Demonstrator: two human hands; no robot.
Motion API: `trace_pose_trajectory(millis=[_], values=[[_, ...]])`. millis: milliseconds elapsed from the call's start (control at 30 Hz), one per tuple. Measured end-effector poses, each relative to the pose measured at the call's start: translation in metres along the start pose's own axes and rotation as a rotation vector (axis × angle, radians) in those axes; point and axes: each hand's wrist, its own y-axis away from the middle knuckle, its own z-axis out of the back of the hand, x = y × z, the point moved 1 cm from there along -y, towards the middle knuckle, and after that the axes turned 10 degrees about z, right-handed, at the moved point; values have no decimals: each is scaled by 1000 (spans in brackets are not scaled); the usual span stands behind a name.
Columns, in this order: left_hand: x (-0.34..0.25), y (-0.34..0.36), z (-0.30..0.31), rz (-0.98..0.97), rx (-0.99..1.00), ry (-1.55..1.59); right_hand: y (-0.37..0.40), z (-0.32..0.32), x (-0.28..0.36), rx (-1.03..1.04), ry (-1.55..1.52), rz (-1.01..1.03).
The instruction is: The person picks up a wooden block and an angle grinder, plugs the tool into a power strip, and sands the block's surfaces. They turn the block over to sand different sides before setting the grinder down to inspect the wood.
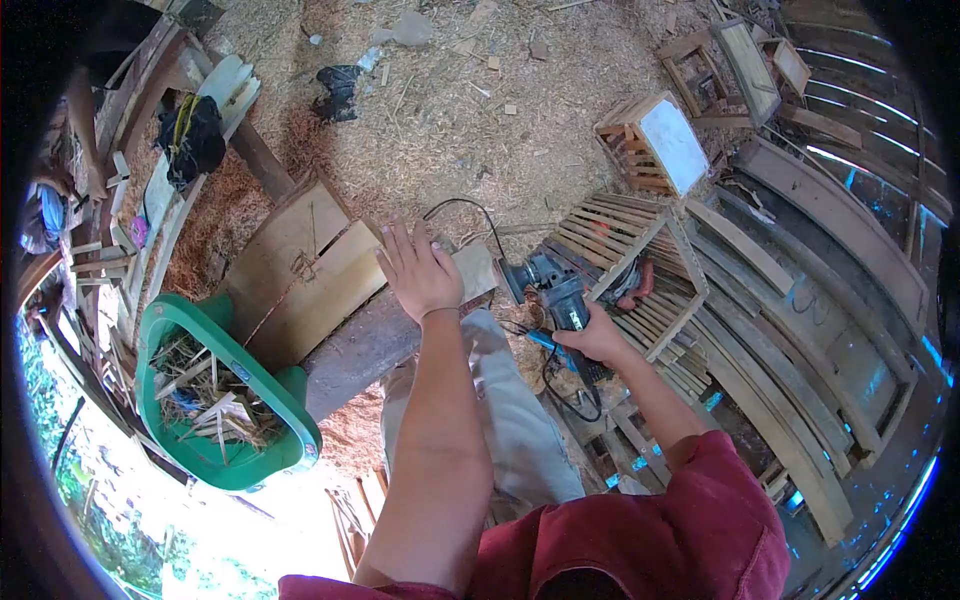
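My left hand (420, 275) lies flat with fingers stretched out on a pale wooden board (345, 268), pressing near its right end. A short light piece of wood (473, 268) sticks out to the right of that hand. My right hand (598, 337) is wrapped round the handle of an angle grinder (556, 283). Its disc (513, 281) is right at the outer end of the short piece. The board rests on a low wooden bench (350, 365) over my legs' left side. A black cord (465, 202) runs behind the grinder.
A green plastic bin (290, 415) with wood scraps stands at the left. Slatted wooden crates (690, 285) and a white-topped one (672, 145) are at the right, beside long stacked planks (770, 400). Sawdust (440, 120) covers the ground ahead. At far left, part of another person's arm (85, 135) shows.
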Motion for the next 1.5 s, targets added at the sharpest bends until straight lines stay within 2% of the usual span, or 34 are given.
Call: trace_pose_trajectory(millis=[200,300,367,400,500,733,800,900,1100,1300,1500], values=[[2,-1,-1,20,26,13,-3,-3,12,-15,90,30],[4,0,-6,40,47,9,6,-1,29,19,61,-32],[4,-1,-4,43,52,11,1,1,3,6,101,8],[4,-1,-4,39,55,12,2,-1,1,-5,118,28],[4,-1,-5,45,52,5,-1,-1,2,3,102,-82],[5,1,-5,38,60,-19,3,0,-17,-17,74,-23],[5,0,-7,33,62,-38,5,2,-8,-5,76,-52],[6,-1,-8,30,59,-22,6,-2,5,-42,154,17],[5,1,-7,34,44,-3,5,-3,23,-12,117,-93],[4,0,-5,33,64,-34,-6,1,-7,-25,176,18],[6,0,-7,36,83,-16,-1,0,4,26,81,-172]])
